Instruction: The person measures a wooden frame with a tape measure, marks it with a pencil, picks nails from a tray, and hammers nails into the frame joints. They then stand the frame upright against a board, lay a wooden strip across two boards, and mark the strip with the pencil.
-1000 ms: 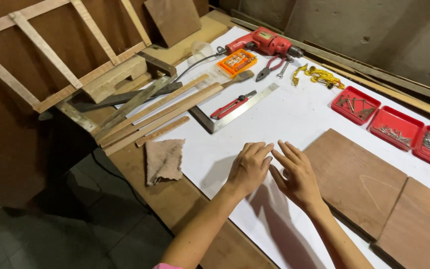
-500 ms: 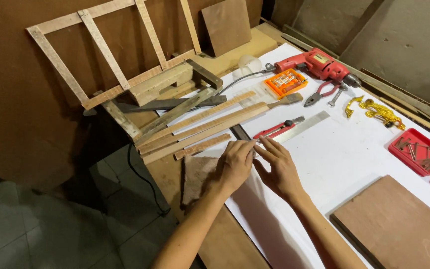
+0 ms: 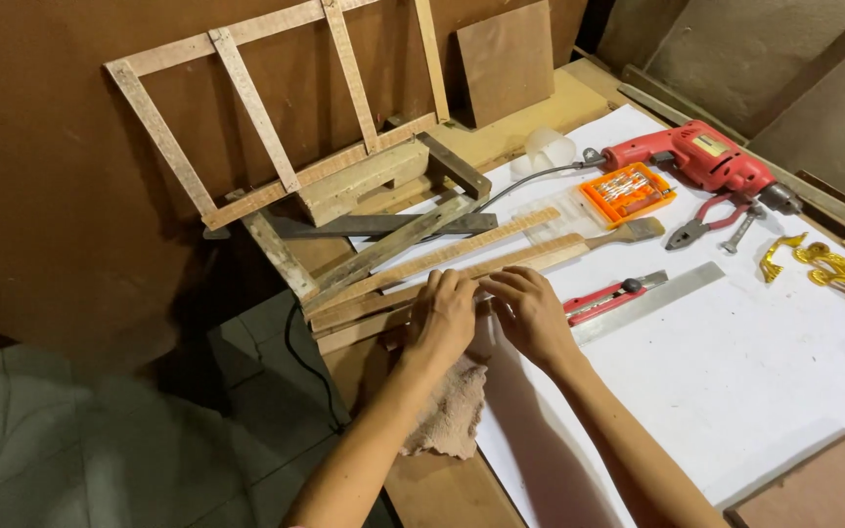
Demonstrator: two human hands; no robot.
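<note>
Now both hands, left [image 3: 442, 318] and right [image 3: 532, 315], rest with fingers together on the slats [image 3: 462, 266], just left of the knife [image 3: 606, 299].

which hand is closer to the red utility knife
Right. The right hand lies just left of the red utility knife, with only a small gap to it. The left hand is farther left, beyond the right hand, on the wooden strips.

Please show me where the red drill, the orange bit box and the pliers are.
red drill [image 3: 689, 156]: head view, on its red body.
orange bit box [image 3: 628, 192]: head view, on its middle.
pliers [image 3: 701, 219]: head view, on the red handles.
</note>
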